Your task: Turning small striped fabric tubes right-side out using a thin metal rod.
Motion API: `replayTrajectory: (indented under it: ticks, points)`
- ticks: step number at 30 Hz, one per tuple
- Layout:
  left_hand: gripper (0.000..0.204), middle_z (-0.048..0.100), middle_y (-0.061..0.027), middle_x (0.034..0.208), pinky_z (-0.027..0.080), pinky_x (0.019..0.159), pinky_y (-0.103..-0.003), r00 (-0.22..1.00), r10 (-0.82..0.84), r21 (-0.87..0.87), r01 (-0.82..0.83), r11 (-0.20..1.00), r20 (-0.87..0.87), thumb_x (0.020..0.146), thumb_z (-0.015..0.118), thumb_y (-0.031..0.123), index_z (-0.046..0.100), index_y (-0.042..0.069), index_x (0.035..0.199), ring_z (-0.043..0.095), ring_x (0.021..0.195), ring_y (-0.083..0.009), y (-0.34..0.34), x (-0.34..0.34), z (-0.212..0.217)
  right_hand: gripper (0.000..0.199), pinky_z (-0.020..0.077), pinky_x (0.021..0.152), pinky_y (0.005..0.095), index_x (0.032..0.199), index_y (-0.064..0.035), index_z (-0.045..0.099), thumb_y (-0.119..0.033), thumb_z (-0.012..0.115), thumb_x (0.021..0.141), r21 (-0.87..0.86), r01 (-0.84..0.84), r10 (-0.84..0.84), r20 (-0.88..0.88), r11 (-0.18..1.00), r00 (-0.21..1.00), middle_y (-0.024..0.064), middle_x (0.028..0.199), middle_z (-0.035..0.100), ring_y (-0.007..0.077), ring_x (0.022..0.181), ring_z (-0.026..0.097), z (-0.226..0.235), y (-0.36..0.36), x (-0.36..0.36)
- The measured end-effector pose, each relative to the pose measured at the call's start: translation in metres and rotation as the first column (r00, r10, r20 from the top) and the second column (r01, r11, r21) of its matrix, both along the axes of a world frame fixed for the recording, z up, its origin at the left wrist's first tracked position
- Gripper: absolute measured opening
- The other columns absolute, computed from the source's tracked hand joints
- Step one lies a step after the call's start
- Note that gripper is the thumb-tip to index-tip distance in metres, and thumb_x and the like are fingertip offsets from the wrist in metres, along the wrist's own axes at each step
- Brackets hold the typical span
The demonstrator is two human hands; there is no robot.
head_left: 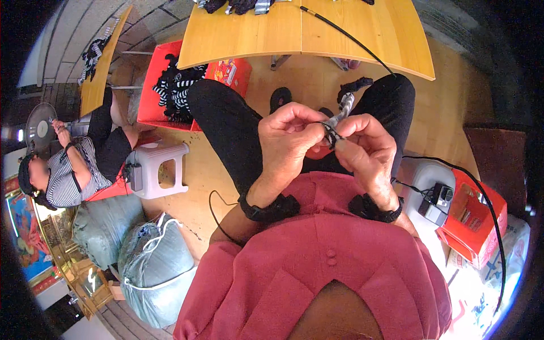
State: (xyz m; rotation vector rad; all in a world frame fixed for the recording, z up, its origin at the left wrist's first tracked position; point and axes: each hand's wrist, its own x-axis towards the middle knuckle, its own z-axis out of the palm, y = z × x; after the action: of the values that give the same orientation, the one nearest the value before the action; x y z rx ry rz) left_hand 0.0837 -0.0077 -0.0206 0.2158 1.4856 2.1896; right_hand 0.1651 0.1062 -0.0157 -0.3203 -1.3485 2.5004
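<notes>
The small knitted piece [343, 109] is just above and right of the frame's centre, pinched between the two hands in front of the wearer's lap. The left hand [288, 140] has thumb and forefinger pressed together on its dark, banded lower edge; the right hand [367, 152] pinches the same edge from the other side, so the two grips almost meet. From there a grey stretch runs up and to the right, ending in a dark, crumpled tip beside the right thigh [388, 107]; whether the tip rests on the trousers, I cannot tell.

The piece looks light, soft and limp, likely a bit stretchy, with little risk of breaking, though a loop could snag or pull. It probably won't hold its shape unsupported, so the firmest hold should be close to the banded edge, with fingertips near together; taken by the far tip, it would likely swing and twist.

At the top of the frame stands the wooden bench [249, 35], with a black cable [347, 35] across it and more cloth pieces [245, 5] at its far edge. At upper left, a red bin [148, 85] holds black-and-white striped pieces [178, 90].
</notes>
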Motion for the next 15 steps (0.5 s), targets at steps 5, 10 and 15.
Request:
replayTrajectory:
  ticks: [5,10,15]
  points:
    - [0.013,0.062,-0.0051,0.076,0.047,0.054,-0.019,0.995,0.067,0.025,-0.065,0.998,-0.068,0.072,0.06,-0.01,0.06,-0.002,0.082,0.057,0.062,-0.0069,-0.006,-0.004,0.009,0.014,0.047,0.065,0.0212,0.087,0.0002,0.054,0.006,0.062,0.077,0.303,-0.047,0.021,0.09,0.952,0.996,0.0038,0.083,0.059,0.0088,0.074,0.058,-0.004,0.001,0.01]
    - [0.013,0.061,-0.0026,0.074,0.045,0.053,-0.018,0.967,0.041,-0.132,-0.076,0.988,-0.251,0.072,0.063,-0.009,0.059,-0.002,0.081,0.055,0.062,-0.0046,-0.004,0.002,0.009,0.026,0.044,0.056,0.0202,0.089,-0.0004,0.056,-0.008,0.074,0.072,0.668,0.211,-0.124,-0.176,0.713,0.976,0.0029,0.076,0.058,0.0059,0.063,0.053,-0.015,0.006,0.004]
    - [0.011,0.061,-0.0028,0.072,0.046,0.053,-0.02,0.774,-0.033,-0.22,-0.139,0.965,-0.633,0.074,0.063,-0.008,0.058,-0.002,0.081,0.055,0.063,-0.0052,-0.005,0.004,0.004,0.034,0.0473,0.059,0.0219,0.091,-0.0006,0.055,-0.015,0.077,0.07,0.565,0.049,-0.07,0.015,0.824,0.997,0.0039,0.08,0.061,0.0075,0.069,0.057,-0.006,0.0,0.002]
